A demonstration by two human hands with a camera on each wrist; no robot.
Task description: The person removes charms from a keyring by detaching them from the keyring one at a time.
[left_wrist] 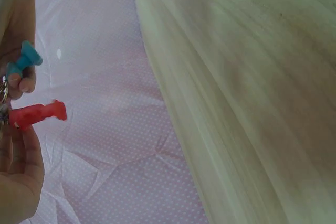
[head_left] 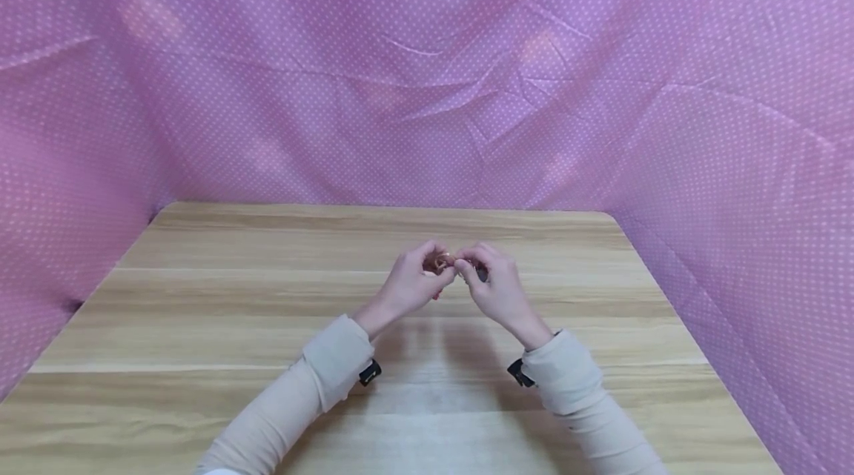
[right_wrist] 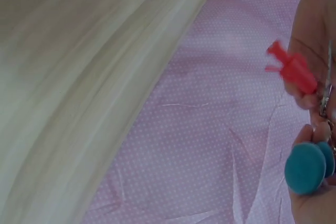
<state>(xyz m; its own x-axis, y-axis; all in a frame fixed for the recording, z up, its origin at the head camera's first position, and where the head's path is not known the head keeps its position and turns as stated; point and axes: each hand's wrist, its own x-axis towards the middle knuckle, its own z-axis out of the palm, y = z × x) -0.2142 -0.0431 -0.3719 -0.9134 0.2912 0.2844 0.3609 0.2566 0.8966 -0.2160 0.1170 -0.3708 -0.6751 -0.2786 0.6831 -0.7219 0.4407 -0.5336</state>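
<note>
Both hands meet fingertip to fingertip above the table. The left hand (head_left: 415, 278) pinches a keychain whose gold-coloured ring (head_left: 443, 261) shows between the fingers. From it hangs a small red plastic charm (left_wrist: 38, 114), narrow with a flared end; a metal clasp (right_wrist: 326, 100) sits at its top. Thumb and forefinger of the right hand (head_left: 492, 284) pinch metal parts right at the left fingertips. A teal spool-shaped charm (right_wrist: 305, 168) with a round flat end sticks out at the right hand. Fingers cover much of the metal between the two charms.
The wood-grain table (head_left: 427, 423) lies under the hands and forearms. Pink dotted cloth (head_left: 427, 127) hangs behind it and along both sides. Black wrist straps (head_left: 369, 372) show below the rolled beige sleeves (head_left: 293, 393).
</note>
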